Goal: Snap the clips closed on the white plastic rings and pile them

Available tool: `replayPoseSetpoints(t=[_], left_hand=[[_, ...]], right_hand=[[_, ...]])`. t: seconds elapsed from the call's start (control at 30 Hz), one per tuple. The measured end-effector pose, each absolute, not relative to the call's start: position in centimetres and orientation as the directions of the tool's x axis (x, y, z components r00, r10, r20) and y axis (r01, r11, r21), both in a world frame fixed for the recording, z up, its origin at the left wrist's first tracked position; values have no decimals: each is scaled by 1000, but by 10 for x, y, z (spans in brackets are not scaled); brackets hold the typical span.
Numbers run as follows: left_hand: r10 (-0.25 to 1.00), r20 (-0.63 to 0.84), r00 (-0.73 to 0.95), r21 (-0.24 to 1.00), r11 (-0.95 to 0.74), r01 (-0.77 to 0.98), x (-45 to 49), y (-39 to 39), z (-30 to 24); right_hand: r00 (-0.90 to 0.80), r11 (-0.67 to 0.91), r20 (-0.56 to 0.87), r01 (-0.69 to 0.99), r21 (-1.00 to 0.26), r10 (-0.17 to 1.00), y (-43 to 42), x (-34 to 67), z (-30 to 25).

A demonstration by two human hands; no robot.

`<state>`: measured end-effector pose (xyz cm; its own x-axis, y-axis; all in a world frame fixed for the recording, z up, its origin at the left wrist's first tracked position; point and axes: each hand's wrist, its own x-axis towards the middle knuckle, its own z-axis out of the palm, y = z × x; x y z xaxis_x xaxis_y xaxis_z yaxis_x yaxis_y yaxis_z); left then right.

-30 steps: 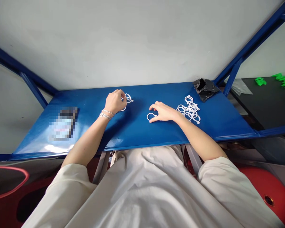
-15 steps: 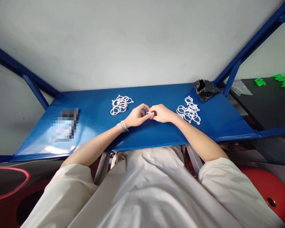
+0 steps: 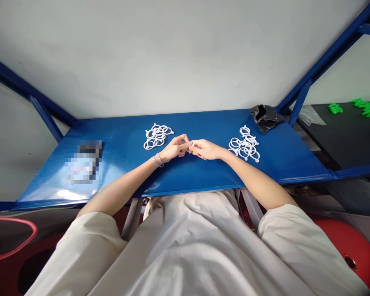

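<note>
My left hand [image 3: 174, 149], with silver bracelets at its wrist, meets my right hand [image 3: 208, 149] fingertip to fingertip above the middle of the blue table. A small white ring [image 3: 193, 144] is pinched between them; only its white knob shows, as the fingers cover the remainder. Left of the hands lies a pile of white rings with small knobs [image 3: 156, 137]. A second, similar pile of white rings [image 3: 246, 146] lies to the right, beside my right forearm.
A crumpled black plastic bag [image 3: 267, 119] stands open at the table's back right corner. A blurred-out flat object [image 3: 84, 162] lies on the left of the blue table [image 3: 120, 135]. Blue frame bars [image 3: 302, 102] rise at both sides. Green pieces [image 3: 368, 107] sit on a dark surface farther right.
My right hand has turned over so its fingers point left, and both hands have shifted slightly left. The ring, visible between the fingers before, is now mostly covered.
</note>
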<state>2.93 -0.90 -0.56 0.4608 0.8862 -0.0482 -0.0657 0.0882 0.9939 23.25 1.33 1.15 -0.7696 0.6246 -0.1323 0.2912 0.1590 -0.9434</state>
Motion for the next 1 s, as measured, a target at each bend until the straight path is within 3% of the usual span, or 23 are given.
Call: replayPoseSetpoints(t=[0.07, 0.23, 0.37, 0.87, 1.0], left_hand=[[861, -62, 505, 996, 82, -19, 29, -9, -6], [802, -59, 595, 998, 67, 8, 27, -6, -4], [765, -73, 640, 997, 71, 28, 25, -7, -1], [604, -208, 770, 978, 132, 160, 26, -11, 2], [633, -186, 751, 983, 117, 144, 30, -14, 6]], right_hand=[[-783, 178, -148, 314, -933, 604, 12, 233, 12], [-815, 399, -33, 318, -860, 578, 9, 233, 15], [-846, 457, -64, 348, -819, 530, 5, 232, 19], [-875, 363, -230, 398, -842, 427, -6, 227, 28], [-861, 351, -266, 433, -830, 434, -6, 228, 29]])
